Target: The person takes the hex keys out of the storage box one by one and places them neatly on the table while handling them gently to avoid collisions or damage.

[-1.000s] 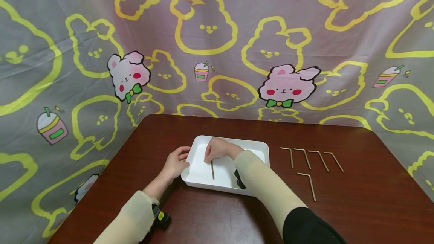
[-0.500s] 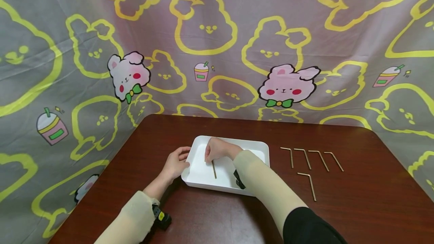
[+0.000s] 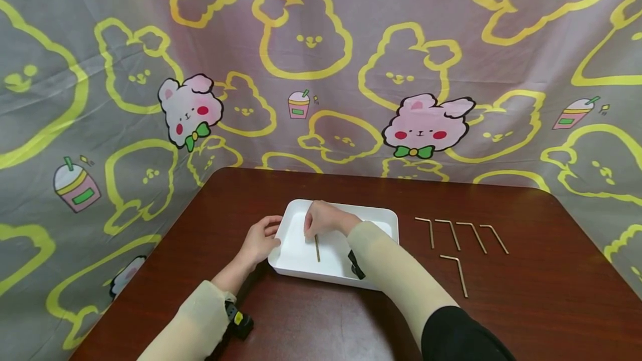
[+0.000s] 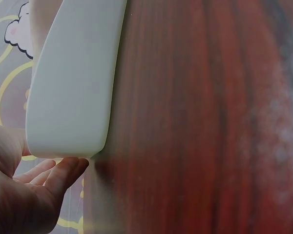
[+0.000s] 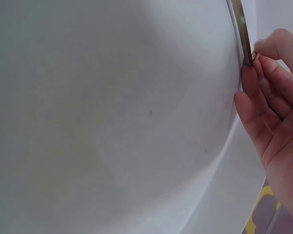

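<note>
A white rectangular tray sits on the table. Inside its left half my right hand pinches an L-shaped hex key at its bent end. The right wrist view shows that hex key between thumb and fingers, near the tray floor; its short arm is mostly hidden. My left hand holds the tray's left end. In the left wrist view, its thumb is at the rim and its fingers lie against the outer wall.
To the right of the tray, several brass-coloured hex keys lie in a row on the dark wooden table. One more hex key lies in front of them. A patterned curtain hangs behind the table.
The hex key in my right hand has swung slightly, its long end shifting a little right and away from me. The left hand and the tray stay put.
</note>
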`<state>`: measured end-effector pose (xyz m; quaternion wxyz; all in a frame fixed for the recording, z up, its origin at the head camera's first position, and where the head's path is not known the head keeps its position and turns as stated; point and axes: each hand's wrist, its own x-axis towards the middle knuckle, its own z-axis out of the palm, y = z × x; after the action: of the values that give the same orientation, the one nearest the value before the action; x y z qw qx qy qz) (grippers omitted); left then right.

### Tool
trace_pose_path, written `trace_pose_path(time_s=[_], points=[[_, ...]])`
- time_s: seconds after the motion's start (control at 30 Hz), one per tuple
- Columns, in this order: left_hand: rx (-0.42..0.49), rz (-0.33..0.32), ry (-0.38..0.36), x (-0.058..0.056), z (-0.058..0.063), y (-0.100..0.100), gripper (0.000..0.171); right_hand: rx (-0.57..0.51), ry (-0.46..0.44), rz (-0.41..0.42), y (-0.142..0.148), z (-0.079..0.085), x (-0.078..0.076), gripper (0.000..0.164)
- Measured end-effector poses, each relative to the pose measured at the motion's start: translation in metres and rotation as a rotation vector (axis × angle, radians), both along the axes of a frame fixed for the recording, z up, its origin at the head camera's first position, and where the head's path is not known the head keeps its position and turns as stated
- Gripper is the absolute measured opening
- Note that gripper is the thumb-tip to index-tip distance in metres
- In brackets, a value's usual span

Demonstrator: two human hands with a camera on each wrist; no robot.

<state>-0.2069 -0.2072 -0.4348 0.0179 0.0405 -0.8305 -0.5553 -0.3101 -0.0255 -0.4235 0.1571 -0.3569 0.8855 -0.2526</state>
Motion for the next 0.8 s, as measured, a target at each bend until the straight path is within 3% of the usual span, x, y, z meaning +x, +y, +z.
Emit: trace_pose_path(time_s=[0.27,0.53,0.8], points=[[-0.007,0.004,-0.006,-0.002,0.000,-0.001,0.052,-0.037,-0.021,-0.017,0.005,0.002,-0.002,0.013],[-0.020,0.006,-0.009,-0.003,-0.002,0.000,0.052,-0.097,-0.136,-0.078,0.011,-0.001,-0.009,0.009],[-0.021,0.006,-0.016,-0.003,-0.001,0.000,0.052,-0.213,-0.242,-0.085,0.014,0.002,-0.011,0.006]])
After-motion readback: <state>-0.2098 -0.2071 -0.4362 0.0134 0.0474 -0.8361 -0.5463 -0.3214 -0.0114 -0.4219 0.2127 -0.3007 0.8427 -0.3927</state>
